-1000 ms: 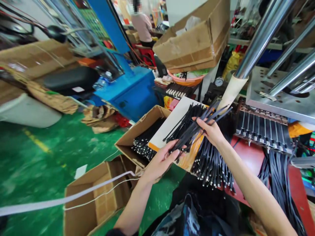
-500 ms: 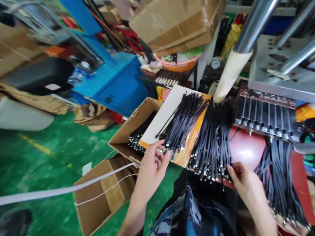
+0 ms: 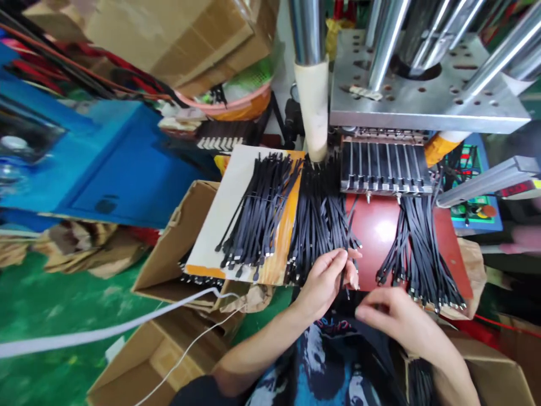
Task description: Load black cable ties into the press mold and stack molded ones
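Three heaps of black straps with metal ends lie in front of me: one on a white and orange board (image 3: pixel 220 225), a middle heap (image 3: pixel 316 225), and one on the red mat (image 3: pixel 376 225) at the right (image 3: pixel 418 248). My left hand (image 3: pixel 327 276) is closed in a pinch on one black strap (image 3: pixel 347 248) at the near edge of the middle heap. My right hand (image 3: pixel 393 318) hovers just below the mat's near edge, its fingers curled and blurred; I cannot see anything in it.
A press with steel columns (image 3: pixel 310 34) and a slotted mould (image 3: pixel 384 169) full of straps stands behind the mat. Open cardboard boxes (image 3: pixel 169 248) sit at the left on the green floor (image 3: pixel 51 304). A blue machine (image 3: pixel 114 163) is at far left.
The view swung right and down over the press. My left hand moved from the board's heap to the middle heap and pinched a strap. My right hand came in closer to my body.
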A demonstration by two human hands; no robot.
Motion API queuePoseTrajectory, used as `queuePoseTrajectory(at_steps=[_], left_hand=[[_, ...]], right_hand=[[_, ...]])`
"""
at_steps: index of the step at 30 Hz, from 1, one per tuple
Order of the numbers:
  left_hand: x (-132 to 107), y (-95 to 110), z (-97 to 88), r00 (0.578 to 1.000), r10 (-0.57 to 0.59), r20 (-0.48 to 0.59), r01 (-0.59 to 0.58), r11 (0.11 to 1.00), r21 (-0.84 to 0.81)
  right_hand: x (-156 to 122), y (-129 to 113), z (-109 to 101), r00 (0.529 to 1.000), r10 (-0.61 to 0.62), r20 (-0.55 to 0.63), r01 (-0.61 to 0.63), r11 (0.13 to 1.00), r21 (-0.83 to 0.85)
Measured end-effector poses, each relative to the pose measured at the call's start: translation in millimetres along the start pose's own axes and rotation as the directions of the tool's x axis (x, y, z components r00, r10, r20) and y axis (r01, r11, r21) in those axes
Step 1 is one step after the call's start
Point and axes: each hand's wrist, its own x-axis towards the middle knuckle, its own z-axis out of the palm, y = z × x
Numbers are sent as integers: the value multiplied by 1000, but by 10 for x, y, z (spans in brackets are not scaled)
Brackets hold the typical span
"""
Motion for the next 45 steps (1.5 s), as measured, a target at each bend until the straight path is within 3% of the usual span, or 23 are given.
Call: queuePoseTrajectory(at_steps=[1,3,5,7,9,12,14,17,19,21,23,25,27,29,31,33,36,40,45], left_hand=[[36,1,12,1000,-1,16,0,999,36],[69,22,3,1000,-8,26,4,990,141],[74,45,-20,999,-35,33,25,964,266],[77,51,-27,995,-80,57,52,919,391],[90,37,-6,990,-118,77,66,871,487],[143,-13,62,986,-143,82,66,800,597],[208,-49,108,981,-166,96,76,795,601],[316,-71,156,958,-251,142,182,908,376],[345,-51,181,939,-296,174,272,951,147],[300,-15,206,934,-287,211,285,958,43],[176,10,234,929,-252,271,229,967,113],[3,5,253,916,-246,317,159,948,276],[-159,-21,254,919,-262,296,120,899,422],[-250,-29,248,932,-271,239,98,826,556],[-235,25,259,959,-207,195,20,733,680],[-121,152,297,977,-48,209,-127,656,744],[133,413,361,935,153,319,-345,594,726],[345,636,397,884,124,451,-443,533,721],[383,662,321,845,117,522,-497,535,683]], right_hand=[[45,45,-48,987,65,-144,-81,991,-106],[173,136,-121,881,169,-442,-331,888,-320],[291,207,-162,818,194,-542,-486,737,-470],[342,264,-199,835,179,-520,-480,699,-530],[310,318,-258,856,140,-497,-405,778,-479],[167,367,-358,847,100,-522,-262,933,-246],[53,349,-361,840,96,-534,-149,987,-57],[-136,277,-205,929,58,-365,6,985,171],[-266,248,-68,979,-8,-205,55,973,224],[-358,248,-6,998,-38,-49,49,971,235],[-364,254,-49,996,-44,72,19,948,318],[-265,230,-142,997,-57,59,23,886,464],[-93,158,-207,987,-16,-160,104,820,563],[82,58,-202,916,74,-393,178,803,568],[193,-27,-135,860,93,-502,213,829,518],[218,-67,-49,869,21,-494,231,866,443],[178,-54,36,906,-119,-407,264,910,321],[144,-13,25,891,-240,-387,310,942,130],[82,67,-152,847,-292,-445,318,948,-16]])
